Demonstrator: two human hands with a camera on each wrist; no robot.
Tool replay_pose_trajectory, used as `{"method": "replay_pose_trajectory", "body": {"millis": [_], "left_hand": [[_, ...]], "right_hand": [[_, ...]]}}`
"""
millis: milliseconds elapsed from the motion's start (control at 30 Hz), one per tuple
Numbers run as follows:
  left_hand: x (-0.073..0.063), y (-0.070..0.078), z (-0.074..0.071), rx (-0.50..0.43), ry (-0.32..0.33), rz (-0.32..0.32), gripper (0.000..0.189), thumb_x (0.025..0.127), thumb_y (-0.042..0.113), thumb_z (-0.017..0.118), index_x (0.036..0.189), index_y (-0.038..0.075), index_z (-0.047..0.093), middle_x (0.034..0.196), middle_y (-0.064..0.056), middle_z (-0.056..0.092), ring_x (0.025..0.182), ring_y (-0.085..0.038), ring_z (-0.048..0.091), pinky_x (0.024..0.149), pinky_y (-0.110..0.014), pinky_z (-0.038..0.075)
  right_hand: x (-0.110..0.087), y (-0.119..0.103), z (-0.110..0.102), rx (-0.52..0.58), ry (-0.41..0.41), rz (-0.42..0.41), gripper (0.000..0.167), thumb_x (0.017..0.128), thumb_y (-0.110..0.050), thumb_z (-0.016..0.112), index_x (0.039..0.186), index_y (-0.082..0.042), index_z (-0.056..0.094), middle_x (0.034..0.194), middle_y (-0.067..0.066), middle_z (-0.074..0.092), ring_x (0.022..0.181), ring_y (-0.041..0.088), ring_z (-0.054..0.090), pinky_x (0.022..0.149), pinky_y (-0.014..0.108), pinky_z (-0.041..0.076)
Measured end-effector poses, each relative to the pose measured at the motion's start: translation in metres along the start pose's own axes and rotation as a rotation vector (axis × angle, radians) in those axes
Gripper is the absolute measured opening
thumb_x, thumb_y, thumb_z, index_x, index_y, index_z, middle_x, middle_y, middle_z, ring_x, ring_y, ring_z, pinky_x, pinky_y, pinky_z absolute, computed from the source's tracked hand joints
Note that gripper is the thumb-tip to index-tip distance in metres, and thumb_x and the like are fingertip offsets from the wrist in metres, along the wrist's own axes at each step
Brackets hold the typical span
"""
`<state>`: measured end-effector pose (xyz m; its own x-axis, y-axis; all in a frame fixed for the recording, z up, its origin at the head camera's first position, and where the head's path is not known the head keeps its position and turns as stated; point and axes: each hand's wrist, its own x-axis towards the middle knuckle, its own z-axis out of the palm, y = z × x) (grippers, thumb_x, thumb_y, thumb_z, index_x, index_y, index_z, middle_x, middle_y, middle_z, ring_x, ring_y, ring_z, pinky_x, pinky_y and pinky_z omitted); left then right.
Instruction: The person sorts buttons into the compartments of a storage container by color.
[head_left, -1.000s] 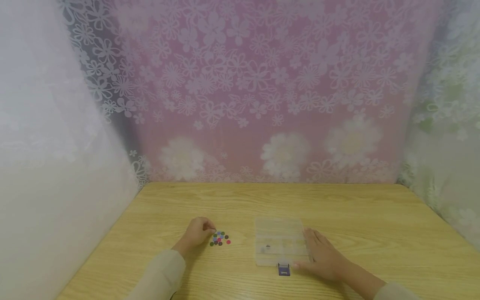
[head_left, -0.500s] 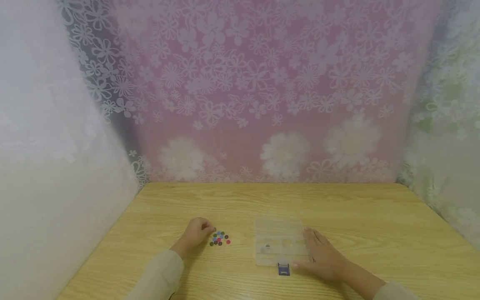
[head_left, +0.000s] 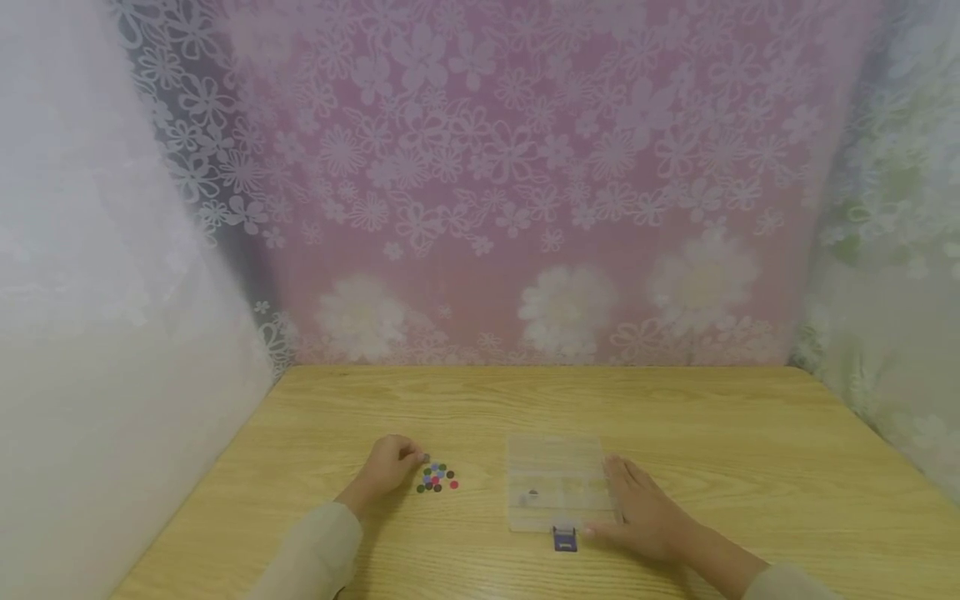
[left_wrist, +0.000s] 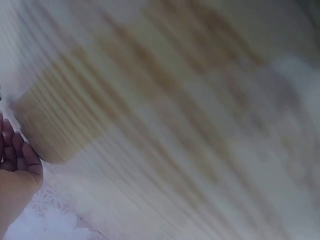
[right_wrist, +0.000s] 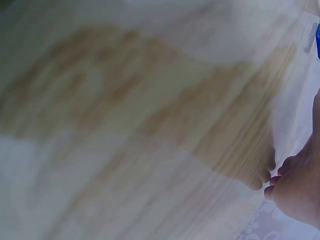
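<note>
In the head view, a scatter of small round coloured discs (head_left: pixel 436 480), blue, green, red and dark, lies on the table left of centre. My left hand (head_left: pixel 386 465) is at the upper left of these discs, pinching a dark disc (head_left: pixel 426 457) between thumb and fingertips. To the right stands a clear plastic compartment box (head_left: pixel 555 458) with a dark blue latch (head_left: pixel 565 539) at its front. One dark piece (head_left: pixel 533 493) shows inside, in the left part. My right hand (head_left: pixel 648 512) rests along the box's right side, fingers extended, thumb near the front edge.
The wooden table (head_left: pixel 712 417) runs back to a pink flowered curtain (head_left: pixel 480 167). Pale sheets hang at the left (head_left: pixel 127 292) and right sides. Both wrist views show mostly blurred, glossy tabletop (left_wrist: pixel 65 110).
My left fingertips have lifted slightly up and left of the scatter, and a dark disc now shows between them. The right hand and box stay in place.
</note>
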<state>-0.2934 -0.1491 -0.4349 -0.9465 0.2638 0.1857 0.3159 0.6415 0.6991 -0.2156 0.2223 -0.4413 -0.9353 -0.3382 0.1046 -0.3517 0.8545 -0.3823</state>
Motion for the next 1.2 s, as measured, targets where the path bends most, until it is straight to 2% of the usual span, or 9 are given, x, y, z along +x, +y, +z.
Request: {"method": "replay_pose_trajectory", "body": {"millis": [133,333,633,800,933,1200], "left_hand": [[0.000,0.000,0.000,-0.018,0.002,-0.006,0.012,0.088,0.005,0.059,0.081,-0.001,0.067,0.085,-0.012,0.069,0.085,-0.026,0.064,0.082,-0.041,0.053],[0.000,0.004,-0.002,-0.041,0.006,-0.050,0.011,0.088,0.003,0.058,0.083,-0.002,0.067,0.088,-0.013,0.069,0.088,-0.027,0.064,0.082,-0.041,0.053],[0.003,0.005,-0.006,-0.055,-0.013,-0.021,0.012,0.090,0.004,0.056,0.085,-0.003,0.065,0.092,-0.014,0.069,0.087,-0.023,0.062,0.081,-0.039,0.053],[0.002,0.007,-0.006,-0.066,-0.015,-0.054,0.012,0.089,0.005,0.057,0.086,-0.002,0.065,0.094,-0.012,0.069,0.091,-0.023,0.061,0.084,-0.041,0.051],[0.002,0.009,-0.004,-0.060,-0.014,-0.073,0.011,0.089,0.006,0.058,0.085,-0.001,0.066,0.092,-0.010,0.069,0.087,-0.020,0.061,0.082,-0.038,0.052],[0.005,0.014,-0.001,-0.094,-0.049,-0.033,0.014,0.090,0.009,0.059,0.085,-0.002,0.067,0.088,-0.011,0.068,0.078,-0.014,0.059,0.072,-0.029,0.053]], "right_hand": [[0.000,0.000,0.000,-0.007,-0.002,0.003,0.108,0.077,-0.067,0.056,0.141,0.012,0.019,0.145,0.035,0.023,0.133,0.052,0.023,0.104,0.063,0.025],[0.000,-0.001,-0.001,0.000,-0.009,0.005,0.108,0.078,-0.067,0.056,0.142,0.012,0.018,0.145,0.035,0.022,0.133,0.052,0.022,0.104,0.063,0.024],[0.000,-0.001,0.000,0.006,-0.007,-0.005,0.107,0.078,-0.065,0.057,0.141,0.013,0.019,0.144,0.036,0.023,0.132,0.053,0.023,0.103,0.065,0.024],[0.000,-0.001,0.000,-0.004,-0.004,-0.002,0.108,0.077,-0.066,0.057,0.141,0.012,0.019,0.144,0.036,0.024,0.132,0.053,0.024,0.103,0.064,0.025],[0.000,-0.002,0.000,-0.008,-0.003,-0.002,0.108,0.077,-0.067,0.056,0.141,0.012,0.019,0.144,0.035,0.024,0.132,0.052,0.024,0.103,0.064,0.025],[0.000,-0.002,0.000,-0.005,-0.006,-0.005,0.107,0.078,-0.066,0.057,0.141,0.012,0.019,0.145,0.035,0.024,0.132,0.052,0.024,0.103,0.064,0.025]]}}
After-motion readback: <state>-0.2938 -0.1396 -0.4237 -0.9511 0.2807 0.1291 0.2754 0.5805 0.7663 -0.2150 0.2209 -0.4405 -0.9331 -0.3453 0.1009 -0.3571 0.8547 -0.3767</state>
